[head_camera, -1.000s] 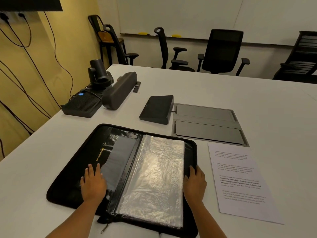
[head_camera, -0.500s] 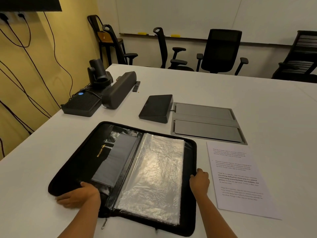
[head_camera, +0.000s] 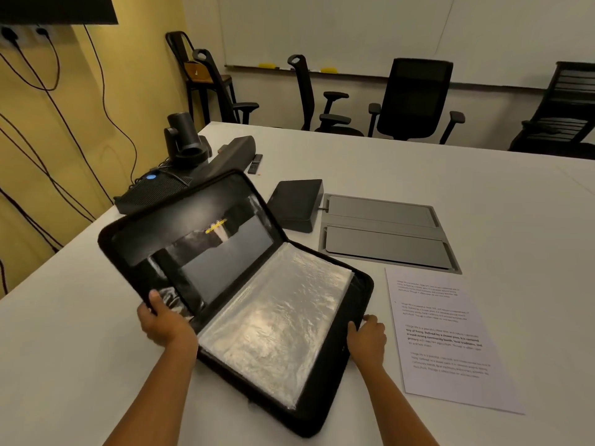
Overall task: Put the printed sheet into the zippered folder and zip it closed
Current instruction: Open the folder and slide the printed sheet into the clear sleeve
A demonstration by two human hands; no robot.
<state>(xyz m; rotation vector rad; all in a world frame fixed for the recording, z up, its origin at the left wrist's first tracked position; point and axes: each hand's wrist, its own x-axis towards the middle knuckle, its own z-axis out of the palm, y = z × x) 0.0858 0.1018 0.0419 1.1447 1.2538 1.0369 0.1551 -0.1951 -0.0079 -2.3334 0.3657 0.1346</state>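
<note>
The black zippered folder [head_camera: 335,386] lies unzipped in front of me with clear plastic sleeves [head_camera: 277,320] on its right half. Its left cover [head_camera: 180,226] is raised off the table and tilted up. My left hand [head_camera: 162,320] grips the near edge of that raised cover, thumb on the inside. My right hand [head_camera: 367,341] rests on the folder's right edge, fingers curled over it. The printed sheet [head_camera: 447,336] lies flat on the white table just right of the folder, apart from both hands.
Behind the folder sit a black speaker box with a blue light [head_camera: 151,191], a camera [head_camera: 185,140], a soundbar [head_camera: 231,154], a small remote [head_camera: 256,163], a dark wedge device [head_camera: 297,204] and a grey floor-box lid [head_camera: 386,233]. Office chairs [head_camera: 415,98] line the far side.
My left hand slid off the inside of the folder to its left edge, took hold and lifted the left cover upward. My right hand shifted to the folder's right edge.
</note>
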